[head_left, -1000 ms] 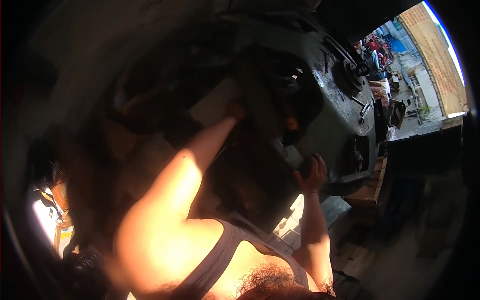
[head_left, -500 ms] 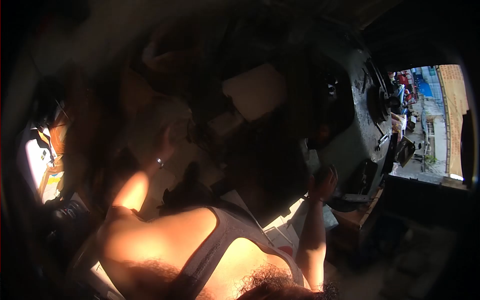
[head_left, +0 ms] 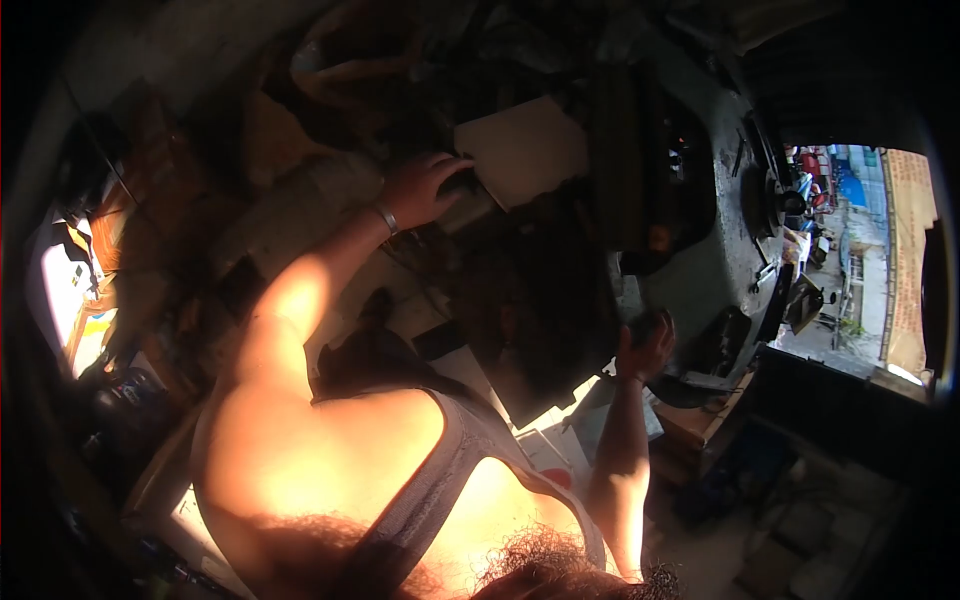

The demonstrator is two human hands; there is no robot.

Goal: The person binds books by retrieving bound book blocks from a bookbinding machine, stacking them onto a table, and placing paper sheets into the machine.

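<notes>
My left hand [head_left: 422,190], with a metal band [head_left: 386,218] at the wrist, is stretched forward over a dim area. Its fingers are apart and nothing shows in them. Just beyond the fingertips lies a pale flat board or sheet [head_left: 522,152]; whether they touch is unclear. My right hand [head_left: 647,346] is at the near edge of a large grey-green metal machine [head_left: 725,150], its fingers apart. Deep shadow hides what its palm rests on. Between my hands is a dark block-like mass [head_left: 535,300].
Metal tools [head_left: 765,275] lie on the machine's surface at the right. Below the machine is a wooden box [head_left: 700,420]. Bright clutter [head_left: 85,300] stands at the far left. An opening at the upper right shows an outdoor yard [head_left: 850,240].
My left hand first drew back from near the machine towards the lower left, then reached forward again to the pale board. My right hand stayed by the machine's edge. The view has turned.
</notes>
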